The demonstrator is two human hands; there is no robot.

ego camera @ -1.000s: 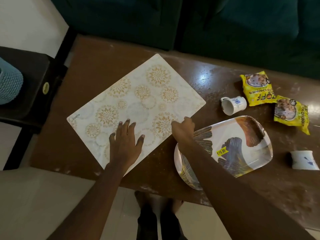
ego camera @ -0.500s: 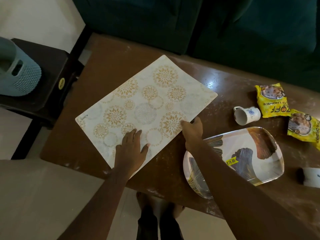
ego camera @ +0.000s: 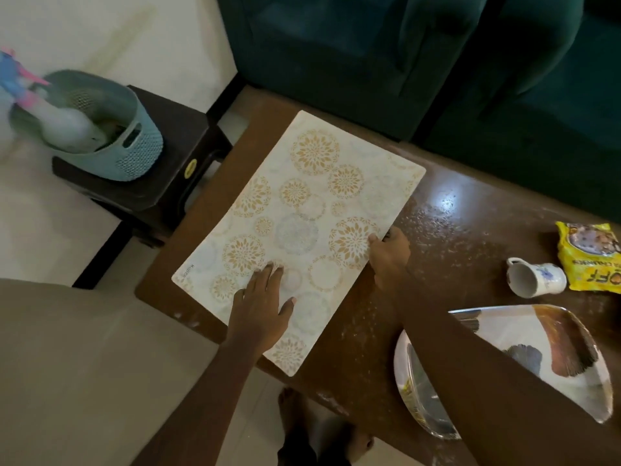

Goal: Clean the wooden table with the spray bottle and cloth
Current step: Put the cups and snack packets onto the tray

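Placemat [ego camera: 302,203] lies slantwise on the wooden table [ego camera: 453,250], my left hand [ego camera: 260,314] flat on it with straight fingers, my right hand [ego camera: 389,253] pinching its edge. Spray bottle [ego camera: 67,129] (in the teal basket [ego camera: 134,159]) sits upper left, nearer my left hand.

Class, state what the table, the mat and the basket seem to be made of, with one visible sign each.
Table: probably varnished wood; brown, glossy, with a bright glare spot. Mat: likely thin plastic sheet, matte, printed pattern; lies flat. Basket: likely moulded plastic; teal, perforated wall, cut-out handle slot.
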